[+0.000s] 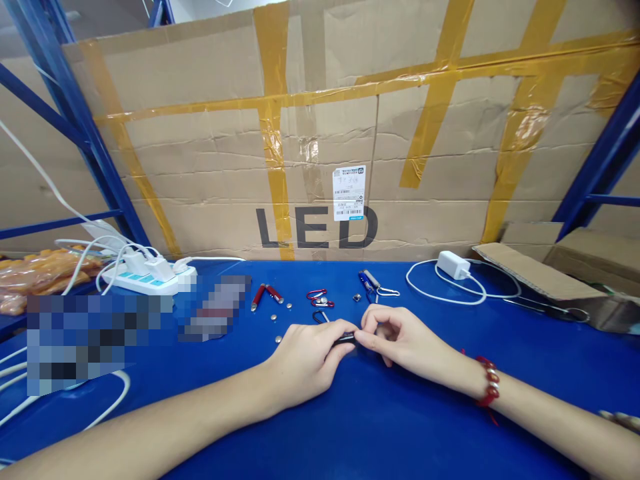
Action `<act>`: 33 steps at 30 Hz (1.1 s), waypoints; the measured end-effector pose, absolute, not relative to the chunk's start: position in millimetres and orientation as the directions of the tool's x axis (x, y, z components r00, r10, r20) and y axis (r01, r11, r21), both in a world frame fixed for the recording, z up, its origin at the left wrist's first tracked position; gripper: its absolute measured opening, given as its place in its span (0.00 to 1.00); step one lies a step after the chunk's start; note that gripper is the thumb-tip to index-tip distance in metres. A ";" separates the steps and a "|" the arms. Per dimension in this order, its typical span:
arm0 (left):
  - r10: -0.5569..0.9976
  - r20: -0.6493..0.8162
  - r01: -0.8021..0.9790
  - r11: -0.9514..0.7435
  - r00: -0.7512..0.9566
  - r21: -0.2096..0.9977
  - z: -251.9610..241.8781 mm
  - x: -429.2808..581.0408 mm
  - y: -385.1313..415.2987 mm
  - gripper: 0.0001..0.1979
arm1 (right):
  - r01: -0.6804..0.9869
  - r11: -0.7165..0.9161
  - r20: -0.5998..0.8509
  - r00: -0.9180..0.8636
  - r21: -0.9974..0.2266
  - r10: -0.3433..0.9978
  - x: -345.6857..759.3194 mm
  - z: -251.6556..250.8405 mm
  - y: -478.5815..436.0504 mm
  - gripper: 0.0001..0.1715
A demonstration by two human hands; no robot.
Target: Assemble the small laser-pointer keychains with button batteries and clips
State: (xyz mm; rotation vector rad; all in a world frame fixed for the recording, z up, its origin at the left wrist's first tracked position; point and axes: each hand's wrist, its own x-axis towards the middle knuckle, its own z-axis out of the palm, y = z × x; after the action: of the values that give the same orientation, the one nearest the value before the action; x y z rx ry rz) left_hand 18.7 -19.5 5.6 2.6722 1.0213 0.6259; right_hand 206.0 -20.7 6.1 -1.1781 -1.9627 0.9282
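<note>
My left hand (pixel 310 357) and my right hand (pixel 400 340) meet at the middle of the blue table (pixel 380 427). Both are closed in a pinch on a small black cylinder (pixel 346 339), which looks like a tiny keychain flashlight. A dark clip ring (pixel 320 316) shows just behind my left fingers. Beyond the hands lie two red flashlight parts (pixel 265 295), red carabiner clips (pixel 320 298), a blue flashlight with a metal clip (pixel 373 285) and a few round button cells (pixel 278 339). I wear a red bead bracelet (pixel 487 385) on the right wrist.
A white power strip with plugs and cables (pixel 147 275) sits at the back left. A white charger with a coiled cable (pixel 453 265) lies at the back right, beside flattened cardboard (pixel 540 273). A taped cardboard wall marked LED (pixel 320 167) closes the back. Orange packets (pixel 40 267) lie far left.
</note>
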 end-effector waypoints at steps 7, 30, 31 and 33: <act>0.692 0.315 0.605 -0.721 0.649 0.338 6.5 19.2 -20.0 0.10 | 0.438 0.362 0.211 -0.356 -0.823 0.910 206.0 4.8 -21.1 0.19; 0.685 0.322 0.605 -0.729 0.654 0.321 6.4 19.1 -20.6 0.10 | 0.427 0.356 0.216 -0.342 -0.832 0.915 206.8 3.3 -19.3 0.18; 0.684 0.320 0.604 -0.729 0.655 0.322 6.5 19.2 -20.5 0.10 | 0.427 0.355 0.214 -0.344 -0.832 0.914 206.6 3.7 -19.4 0.18; 0.683 0.319 0.603 -0.730 0.657 0.322 6.6 19.3 -20.3 0.10 | 0.429 0.353 0.209 -0.346 -0.832 0.915 206.2 4.5 -19.9 0.18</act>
State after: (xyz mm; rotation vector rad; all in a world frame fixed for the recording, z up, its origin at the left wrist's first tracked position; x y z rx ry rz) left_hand 19.3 -20.3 6.6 2.6848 1.0537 0.6318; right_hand 206.2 -19.9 4.5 -1.1694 -1.9261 0.8959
